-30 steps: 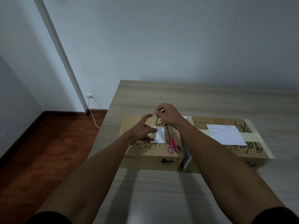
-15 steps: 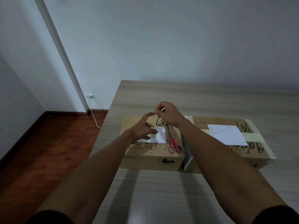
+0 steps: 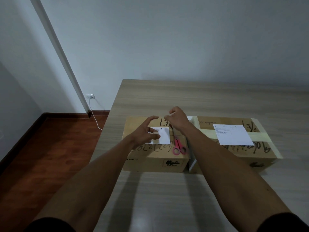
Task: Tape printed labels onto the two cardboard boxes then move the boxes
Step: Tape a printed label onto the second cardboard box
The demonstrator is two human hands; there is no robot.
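Note:
Two cardboard boxes stand side by side on the table. The left box (image 3: pixel 150 158) carries a small white label (image 3: pixel 164 135) and pink scissors (image 3: pixel 178 148) on top. My left hand (image 3: pixel 145 133) hovers over that label with its thumb on the paper and its index finger stretched toward my right hand. My right hand (image 3: pixel 177 120) is raised over the box's far edge and pinches a small pale strip (image 3: pixel 173 112), apparently tape. The right box (image 3: pixel 265 158) has a larger printed label (image 3: pixel 234 135) lying over a pale tape band.
The wooden table (image 3: pixel 200 97) runs back to a grey wall, with bare surface behind and in front of the boxes. Its left edge drops to a red-brown floor. A white cable hangs from a wall socket (image 3: pixel 90 96) at the left.
My left index finger has lifted and reached toward my right hand's fingertips. Both hands have shifted only slightly, and the boxes, labels and scissors have stayed put.

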